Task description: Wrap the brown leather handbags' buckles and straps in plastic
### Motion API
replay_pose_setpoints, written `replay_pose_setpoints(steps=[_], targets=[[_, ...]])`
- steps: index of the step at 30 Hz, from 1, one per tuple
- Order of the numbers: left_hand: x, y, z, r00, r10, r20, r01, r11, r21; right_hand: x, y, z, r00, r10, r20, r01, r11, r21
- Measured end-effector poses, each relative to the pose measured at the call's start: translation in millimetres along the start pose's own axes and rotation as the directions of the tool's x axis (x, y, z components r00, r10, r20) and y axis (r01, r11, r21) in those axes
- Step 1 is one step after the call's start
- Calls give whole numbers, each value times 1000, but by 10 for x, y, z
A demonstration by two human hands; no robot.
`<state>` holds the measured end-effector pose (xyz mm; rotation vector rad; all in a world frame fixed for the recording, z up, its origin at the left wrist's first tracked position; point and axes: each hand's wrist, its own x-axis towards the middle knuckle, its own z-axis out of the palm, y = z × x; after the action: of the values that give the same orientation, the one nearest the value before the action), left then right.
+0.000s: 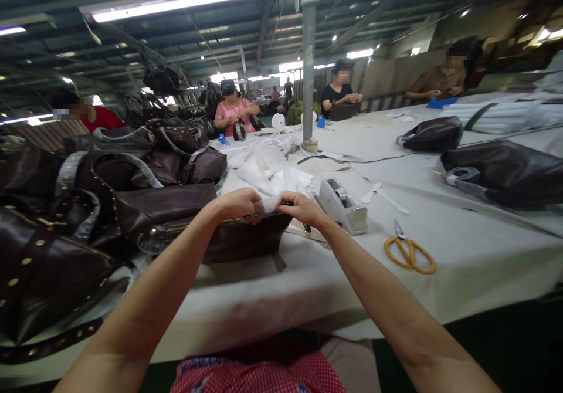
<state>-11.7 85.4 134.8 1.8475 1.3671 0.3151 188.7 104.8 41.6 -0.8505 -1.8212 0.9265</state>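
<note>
A dark brown leather handbag [248,241] lies on the table in front of me, with a gold zip along its top. Just above its upper edge, a strip of whitish wrapping [266,205] stretches between my two hands. My left hand [241,203] is closed on the strip's left end. Fingers bent and pinched, my right hand [299,207] grips the other end, by a dark piece that looks like the bag's strap. The fingers partly cover what lies under the wrapping. A grey tape dispenser [342,205] stands right beside my right hand.
Several brown bags [162,158] are heaped at the left. Yellow-handled scissors [409,253] lie to the right, near a white strip [387,198]. Crumpled white wrapping [264,167] sits behind my hands, before a grey post [308,76]. More bags [505,170] lie far right; several people work around the table.
</note>
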Motion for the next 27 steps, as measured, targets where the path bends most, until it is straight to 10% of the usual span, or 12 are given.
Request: replay_pose_setpoints(steps=[5, 10, 16, 27], targets=[[-155, -208, -242, 986, -90, -142, 84, 995, -44, -3, 26, 0, 1000, 12, -20, -12, 1000, 6], [-177, -149, -200, 946, 144, -290, -143, 989, 23, 23, 26, 4, 1000, 15, -19, -15, 1000, -7], [145, 44, 121, 980, 193, -42, -164, 912, 377, -16, 46, -6, 999, 16, -29, -17, 998, -53], [333, -117, 211, 999, 38, 33, -31, 981, -192, 4, 270, 54, 990, -78, -119, 77, 997, -9]])
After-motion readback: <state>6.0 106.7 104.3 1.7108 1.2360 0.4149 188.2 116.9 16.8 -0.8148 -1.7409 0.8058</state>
